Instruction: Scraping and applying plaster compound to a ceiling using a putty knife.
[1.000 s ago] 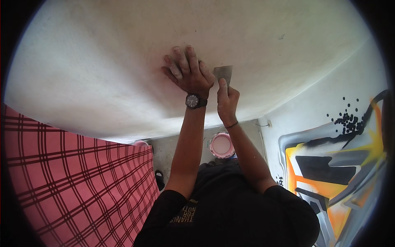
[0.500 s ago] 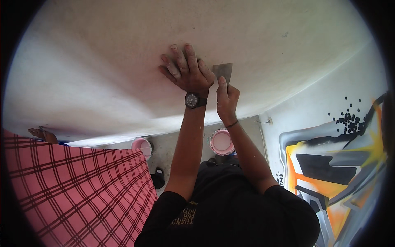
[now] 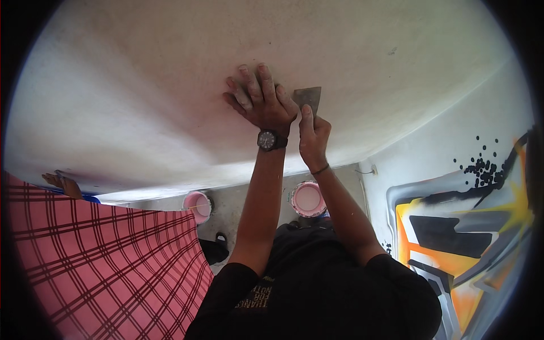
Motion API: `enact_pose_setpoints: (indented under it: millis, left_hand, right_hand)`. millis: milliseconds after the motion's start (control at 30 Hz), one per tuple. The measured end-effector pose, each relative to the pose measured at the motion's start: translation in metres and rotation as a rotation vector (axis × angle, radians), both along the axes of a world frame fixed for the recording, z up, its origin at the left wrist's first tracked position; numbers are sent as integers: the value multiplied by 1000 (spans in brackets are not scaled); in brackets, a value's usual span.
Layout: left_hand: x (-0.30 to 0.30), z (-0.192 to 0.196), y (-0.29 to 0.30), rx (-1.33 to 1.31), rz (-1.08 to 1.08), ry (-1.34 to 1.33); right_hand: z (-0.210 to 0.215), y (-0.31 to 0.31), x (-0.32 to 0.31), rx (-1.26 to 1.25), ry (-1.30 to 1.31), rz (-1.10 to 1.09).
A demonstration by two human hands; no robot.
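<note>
Left hand (image 3: 262,102) flat on white wall (image 3: 141,96), fingers spread wide, unchanged from a second ago. Right hand (image 3: 311,136) grips putty knife (image 3: 307,97), blade on wall beside left hand, barely shifted: scraping continues at same spot. Co-worker's hand (image 3: 63,183) newly visible above red checked cloth (image 3: 107,255).

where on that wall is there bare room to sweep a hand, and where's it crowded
The pale wall is bare to the left of the left hand and above the scraper held by the right hand. Right of the scraper it also looks open, up to the corner with the painted mural wall. It is crowded where both hands meet, and low left by the red checked cloth.
</note>
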State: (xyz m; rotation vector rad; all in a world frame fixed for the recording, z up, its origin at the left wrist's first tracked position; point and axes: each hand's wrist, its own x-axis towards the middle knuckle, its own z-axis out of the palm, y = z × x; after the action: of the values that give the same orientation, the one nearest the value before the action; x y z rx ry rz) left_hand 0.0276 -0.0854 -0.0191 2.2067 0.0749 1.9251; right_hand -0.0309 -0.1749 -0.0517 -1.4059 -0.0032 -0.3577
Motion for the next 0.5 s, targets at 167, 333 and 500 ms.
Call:
enact_pose_setpoints:
  millis: [167,333,500]
  left_hand:
    - [1,-5,-1,44,28,31]
    - [0,-1,1,-6,-1,0]
    - [-3,2,6,3,-5,-24]
  right_hand:
    - [-4,-5,-1,-65,5,-8]
    - [-11,-4,-5,-58,16,17]
    - [1,1,-1,-83,-10,-6]
